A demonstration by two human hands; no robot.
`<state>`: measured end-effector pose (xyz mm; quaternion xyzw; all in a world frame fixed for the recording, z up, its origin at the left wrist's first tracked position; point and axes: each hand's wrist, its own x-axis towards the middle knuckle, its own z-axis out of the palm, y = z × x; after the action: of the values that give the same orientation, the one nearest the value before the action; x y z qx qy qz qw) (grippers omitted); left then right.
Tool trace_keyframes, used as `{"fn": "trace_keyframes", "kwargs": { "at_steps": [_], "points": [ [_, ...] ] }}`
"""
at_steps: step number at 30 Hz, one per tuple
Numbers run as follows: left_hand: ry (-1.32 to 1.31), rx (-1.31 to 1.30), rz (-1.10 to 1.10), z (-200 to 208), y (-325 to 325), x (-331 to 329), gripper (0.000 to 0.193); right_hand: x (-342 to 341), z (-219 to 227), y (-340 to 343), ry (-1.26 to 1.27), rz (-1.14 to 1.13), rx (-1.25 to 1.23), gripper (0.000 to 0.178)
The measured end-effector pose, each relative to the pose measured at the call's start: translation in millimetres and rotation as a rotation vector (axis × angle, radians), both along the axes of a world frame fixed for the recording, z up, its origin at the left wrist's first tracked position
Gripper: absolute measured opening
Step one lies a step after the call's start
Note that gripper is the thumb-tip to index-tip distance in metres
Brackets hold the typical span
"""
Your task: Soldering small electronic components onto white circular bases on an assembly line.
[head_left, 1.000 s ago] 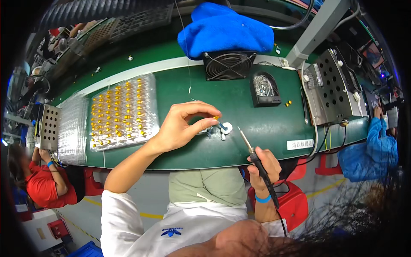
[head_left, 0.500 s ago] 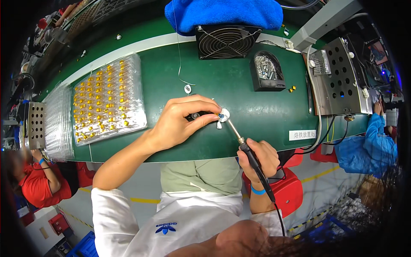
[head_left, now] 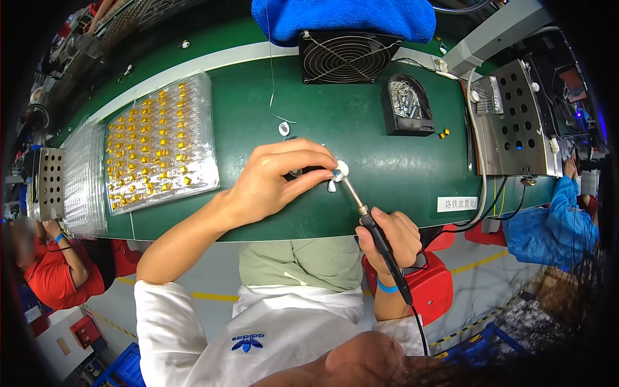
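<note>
A soldering iron (head_left: 383, 247) with a black handle and metal shaft is in my right hand (head_left: 398, 242), its tip resting at a small white rounded part (head_left: 342, 169) on the green bench. My left hand (head_left: 274, 177) reaches in from the left, thumb and index finger pinched at that same part. A tiny bluish piece shows at the fingertips, too small to name. Just below lies a small white stem-like piece (head_left: 332, 186). Something dark sits under my left palm, mostly hidden. Beyond the hand lies a white oval piece (head_left: 284, 128), close to the end of a thin hanging wire (head_left: 273, 84).
A clear tray (head_left: 209, 129) of yellow-wrapped parts lies left, beside stacked clear trays (head_left: 84, 187). At the back stand a black fan (head_left: 348, 58), a blue towel (head_left: 361, 16) and a black bin (head_left: 407, 124) of metal bits. A perforated metal box (head_left: 516, 122) stands right; co-workers sit both sides.
The whole view has shifted slightly. Both hands keep their places at the white part, the iron's tip still against it.
</note>
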<state>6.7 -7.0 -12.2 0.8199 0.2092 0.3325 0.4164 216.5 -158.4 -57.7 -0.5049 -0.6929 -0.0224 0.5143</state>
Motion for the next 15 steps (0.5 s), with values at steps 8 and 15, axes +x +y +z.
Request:
{"fn": "trace_keyframes", "kwargs": {
  "at_steps": [8,15],
  "points": [
    [0.007,0.012,0.014,-0.6,-1.2,0.0,0.019,0.2,-1.3,-0.5,0.026,0.021,0.019,0.035],
    [0.016,0.030,0.017,-0.3,-1.0,1.1,0.018,1.4,-0.5,-0.1,0.014,0.034,0.004,0.035]
  ]
}}
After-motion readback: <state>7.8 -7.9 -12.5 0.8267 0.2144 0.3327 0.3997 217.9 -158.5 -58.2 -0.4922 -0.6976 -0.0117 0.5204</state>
